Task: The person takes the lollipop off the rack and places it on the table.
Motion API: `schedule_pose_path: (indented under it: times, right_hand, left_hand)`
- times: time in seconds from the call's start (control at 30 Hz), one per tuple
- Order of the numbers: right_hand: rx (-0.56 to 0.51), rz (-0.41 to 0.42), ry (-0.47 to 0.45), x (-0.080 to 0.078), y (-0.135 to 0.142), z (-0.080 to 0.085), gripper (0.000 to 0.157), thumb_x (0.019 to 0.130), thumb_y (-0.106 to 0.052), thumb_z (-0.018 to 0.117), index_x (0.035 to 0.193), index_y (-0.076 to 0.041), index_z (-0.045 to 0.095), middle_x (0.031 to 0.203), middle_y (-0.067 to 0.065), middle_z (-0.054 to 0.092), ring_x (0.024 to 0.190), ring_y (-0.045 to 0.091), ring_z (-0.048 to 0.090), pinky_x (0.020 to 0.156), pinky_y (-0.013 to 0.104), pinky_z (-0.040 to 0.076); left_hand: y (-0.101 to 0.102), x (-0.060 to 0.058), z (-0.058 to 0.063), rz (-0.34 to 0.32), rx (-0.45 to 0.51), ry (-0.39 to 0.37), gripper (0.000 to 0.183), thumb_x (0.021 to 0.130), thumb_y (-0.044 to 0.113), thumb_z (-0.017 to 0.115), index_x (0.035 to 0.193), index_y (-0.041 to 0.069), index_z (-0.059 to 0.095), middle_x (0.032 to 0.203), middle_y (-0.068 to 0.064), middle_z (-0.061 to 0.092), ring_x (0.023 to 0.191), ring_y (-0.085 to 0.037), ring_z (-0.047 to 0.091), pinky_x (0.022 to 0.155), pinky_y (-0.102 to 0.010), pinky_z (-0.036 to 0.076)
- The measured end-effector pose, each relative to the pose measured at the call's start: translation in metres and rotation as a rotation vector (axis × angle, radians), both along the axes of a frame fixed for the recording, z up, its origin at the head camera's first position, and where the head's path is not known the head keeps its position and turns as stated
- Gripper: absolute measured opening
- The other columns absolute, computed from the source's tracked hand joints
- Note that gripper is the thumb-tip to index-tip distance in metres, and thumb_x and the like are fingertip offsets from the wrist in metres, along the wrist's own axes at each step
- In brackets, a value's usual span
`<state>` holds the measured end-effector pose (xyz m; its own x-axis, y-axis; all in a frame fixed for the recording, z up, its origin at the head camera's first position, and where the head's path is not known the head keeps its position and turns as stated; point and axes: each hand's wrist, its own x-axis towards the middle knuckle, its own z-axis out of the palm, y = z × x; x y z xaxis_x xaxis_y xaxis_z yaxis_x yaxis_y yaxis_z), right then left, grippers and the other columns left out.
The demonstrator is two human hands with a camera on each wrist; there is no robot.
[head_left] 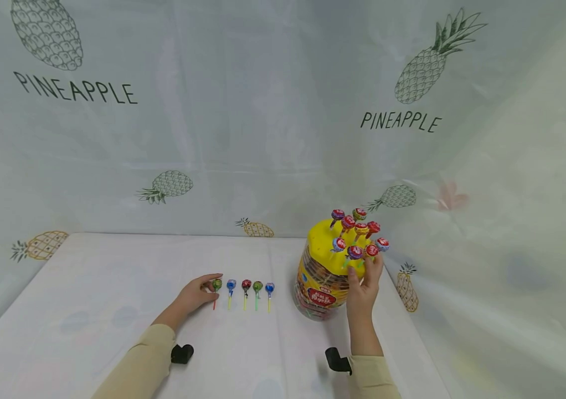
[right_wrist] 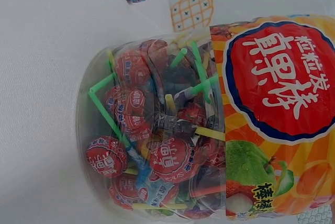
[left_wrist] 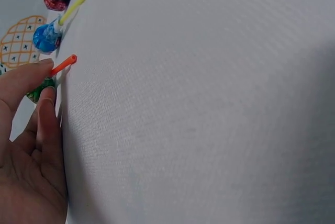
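Observation:
My left hand [head_left: 195, 295] lies on the white table at the left end of a row of lollipops. Its thumb and finger pinch a green-wrapped lollipop [left_wrist: 35, 94] with an orange-red stick, by the head. Beside it lie a blue lollipop [head_left: 231, 285], a dark red one [head_left: 246, 285], a green one [head_left: 257, 286] and another blue one [head_left: 269, 287]. At the right, my right hand [head_left: 364, 291] reaches up to the yellow lid of a big clear jar [head_left: 320, 296]. Its thumb and fingers stand apart at the lid's edge, just under a red lollipop [head_left: 371, 250]. The right wrist view lacks this hand.
Several lollipops stand upright in the yellow lid [head_left: 320, 244]. Inside the jar, many wrapped lollipops [right_wrist: 172, 158] show through the clear wall. A pineapple-print curtain [head_left: 263, 111] hangs behind and to the right of the table [head_left: 113, 277].

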<state>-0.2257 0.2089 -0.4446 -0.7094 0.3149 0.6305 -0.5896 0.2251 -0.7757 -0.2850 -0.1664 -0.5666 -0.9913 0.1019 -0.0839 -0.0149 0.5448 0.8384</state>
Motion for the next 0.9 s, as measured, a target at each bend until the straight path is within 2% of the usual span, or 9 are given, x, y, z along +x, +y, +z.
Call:
schedule_pose_path:
  times: [0.3,0.57,0.73,0.9]
  right_hand:
    - [0.005,0.018,0.021,0.001,-0.002,0.001,0.044,0.094,0.007,0.052,0.136,-0.003,0.052,0.153,0.007,0.024,0.141,0.025,0.021,0.114,0.041,0.023]
    - [0.019,0.043,0.037,0.002,-0.001,0.002,0.041,0.094,0.004,0.052,0.135,0.001,0.052,0.152,0.012,0.023,0.139,0.021,0.023,0.113,0.033,0.026]
    - [0.019,0.042,0.042,0.003,0.0,0.002,0.043,0.094,0.007,0.052,0.136,0.001,0.051,0.152,0.012,0.023,0.139,0.022,0.024,0.111,0.03,0.028]
    - [0.011,0.03,0.029,0.005,-0.001,0.003,0.045,0.095,0.006,0.051,0.138,-0.004,0.052,0.154,0.013,0.02,0.141,0.025,0.021,0.113,0.033,0.026]
  left_hand:
    - [-0.003,0.005,-0.002,0.015,0.001,0.011,0.058,0.081,0.006,0.077,0.135,0.006,0.056,0.09,-0.004,0.058,0.069,-0.018,0.046,0.063,-0.031,0.038]
    - [-0.002,0.012,0.0,0.016,-0.007,0.049,0.06,0.08,0.005,0.078,0.135,0.004,0.055,0.091,-0.004,0.058,0.073,-0.016,0.049,0.064,-0.03,0.04]
    - [0.0,0.011,-0.005,0.037,-0.035,0.066,0.06,0.079,0.005,0.079,0.134,0.006,0.057,0.091,-0.002,0.059,0.074,-0.016,0.051,0.065,-0.03,0.041]
    - [0.002,0.009,-0.007,0.036,-0.072,0.074,0.061,0.078,0.01,0.081,0.134,0.008,0.058,0.091,0.001,0.06,0.072,-0.016,0.05,0.063,-0.031,0.039]
